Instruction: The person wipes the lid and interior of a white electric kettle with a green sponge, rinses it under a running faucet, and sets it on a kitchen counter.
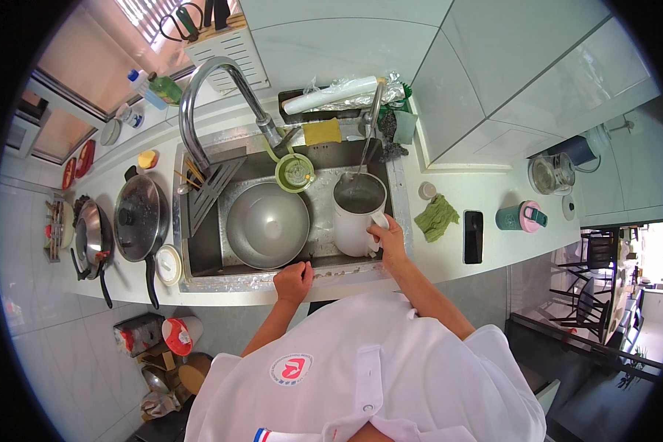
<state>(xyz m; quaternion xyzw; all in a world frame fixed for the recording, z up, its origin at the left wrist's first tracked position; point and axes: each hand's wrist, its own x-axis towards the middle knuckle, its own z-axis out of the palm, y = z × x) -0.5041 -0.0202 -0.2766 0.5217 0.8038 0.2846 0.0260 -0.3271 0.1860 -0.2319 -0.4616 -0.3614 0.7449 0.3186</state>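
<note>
My right hand (387, 237) grips the handle of a white pitcher (351, 232) standing in the right part of the stainless steel sink (323, 207). A slim tap (374, 108) runs a thin stream of water into its open top. My left hand (294, 280) rests at the sink's front rim, fingers curled, with nothing visible in it. Just beyond it, a grey metal bowl or wok (268, 226) sits in the sink. A green strainer cup (294, 172) hangs under the large chrome faucet (190, 99).
Left of the sink are a lidded frying pan (138, 215), a steel pan (90, 237) and a white round lid (168, 265). On the right lie a green cloth (436, 217), a phone (473, 237) and a teal tumbler (511, 217). A yellow sponge cloth (321, 132) lies behind the basin.
</note>
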